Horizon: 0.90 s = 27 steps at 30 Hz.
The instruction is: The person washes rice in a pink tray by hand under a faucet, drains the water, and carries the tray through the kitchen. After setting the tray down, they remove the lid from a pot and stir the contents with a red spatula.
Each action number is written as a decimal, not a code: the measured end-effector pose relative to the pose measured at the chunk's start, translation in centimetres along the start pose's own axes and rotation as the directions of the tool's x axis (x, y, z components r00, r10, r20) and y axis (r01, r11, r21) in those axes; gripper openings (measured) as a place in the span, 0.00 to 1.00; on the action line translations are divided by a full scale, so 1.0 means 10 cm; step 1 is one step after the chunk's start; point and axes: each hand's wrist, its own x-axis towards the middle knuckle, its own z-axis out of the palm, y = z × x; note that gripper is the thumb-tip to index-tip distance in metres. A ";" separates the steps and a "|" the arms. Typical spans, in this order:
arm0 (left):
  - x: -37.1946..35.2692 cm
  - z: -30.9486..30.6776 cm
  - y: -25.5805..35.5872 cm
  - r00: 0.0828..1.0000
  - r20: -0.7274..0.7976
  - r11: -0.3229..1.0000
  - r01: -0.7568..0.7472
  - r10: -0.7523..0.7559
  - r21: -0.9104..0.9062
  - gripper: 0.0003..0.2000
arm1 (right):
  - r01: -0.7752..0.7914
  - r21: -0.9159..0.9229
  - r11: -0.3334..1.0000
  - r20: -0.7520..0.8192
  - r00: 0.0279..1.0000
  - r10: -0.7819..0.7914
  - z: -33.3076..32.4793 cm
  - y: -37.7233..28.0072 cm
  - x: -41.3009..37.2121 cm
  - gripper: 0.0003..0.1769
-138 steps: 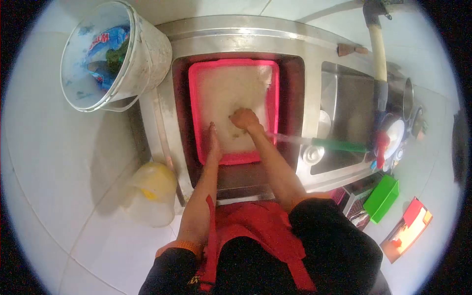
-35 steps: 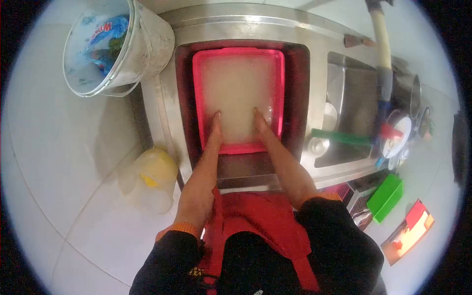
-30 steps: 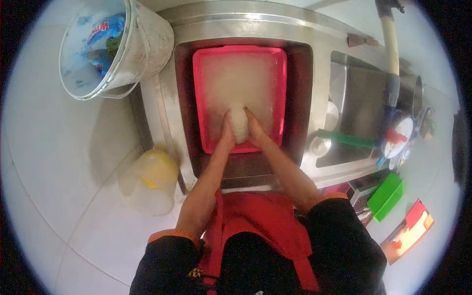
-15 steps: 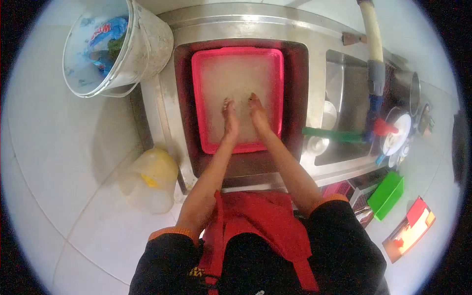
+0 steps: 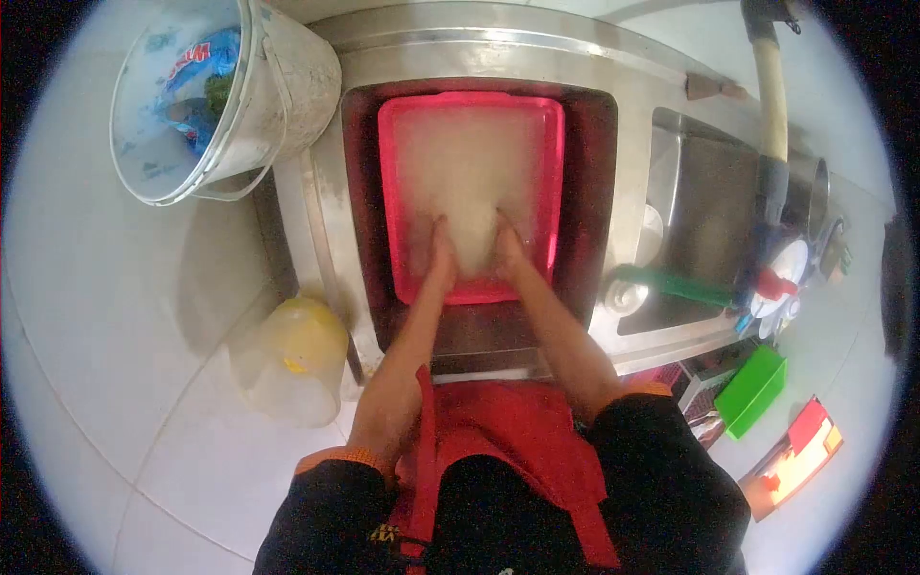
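Note:
A pink rectangular basin sits inside a steel sink. It holds cloudy, whitish liquid, and what lies beneath the surface cannot be made out. My left hand dips into the near left part of the basin, my right hand into the near right part, a gap between them. Both point forward with the thumb sides up and the visible digits stretched out. The other fingers are mostly hidden in the liquid, and no held object shows in either hand.
At upper left stands a white bucket with a blue packet inside. A translucent yellowish container is on the floor at left. On the right are a second sink basin, a green hose, plates and a green box.
Both hands have drawn back toward me and sunk deeper into the cloudy liquid. The space between them is a little wider. The view has shifted slightly.

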 end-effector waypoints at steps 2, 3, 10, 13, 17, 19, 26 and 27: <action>-0.43 0.46 0.10 0.996 -0.062 0.997 -0.067 0.068 0.028 0.34 | -0.032 -0.002 0.999 0.026 0.999 0.032 0.28 0.07 -0.32 0.40; -0.55 0.63 0.12 0.994 -0.061 0.995 -0.085 0.088 0.046 0.34 | 0.106 -0.200 0.974 -0.059 0.991 -0.120 0.35 0.13 -0.45 0.39; -0.25 0.49 0.12 0.915 -0.156 0.835 -0.256 0.372 0.487 0.35 | 0.342 -0.572 0.746 -0.045 0.894 -0.445 0.21 0.03 -0.70 0.38; 0.20 -0.09 0.03 0.880 -0.282 0.795 -0.156 0.381 0.587 0.35 | 0.282 -0.611 0.739 -0.102 0.898 -0.428 -0.22 -0.07 -0.40 0.41; 0.11 -0.31 0.12 0.964 -0.263 0.991 0.075 -0.044 0.110 0.39 | 0.065 -0.308 0.949 -0.290 0.944 -0.159 -0.18 -0.15 -0.21 0.42; 0.10 -0.32 0.05 0.980 -0.122 0.975 0.134 -0.157 -0.176 0.40 | 0.052 -0.157 0.986 -0.256 0.962 -0.092 -0.47 0.04 0.25 0.43; -0.24 0.26 -0.22 0.996 -0.062 0.998 -0.060 0.060 0.002 0.34 | 0.069 -0.224 0.972 -0.103 0.990 -0.094 0.35 0.15 -0.46 0.43; -0.35 0.34 -0.25 0.983 -0.117 0.990 -0.136 0.140 0.043 0.34 | 0.120 -0.350 0.929 -0.129 0.976 -0.175 0.36 0.22 -0.53 0.43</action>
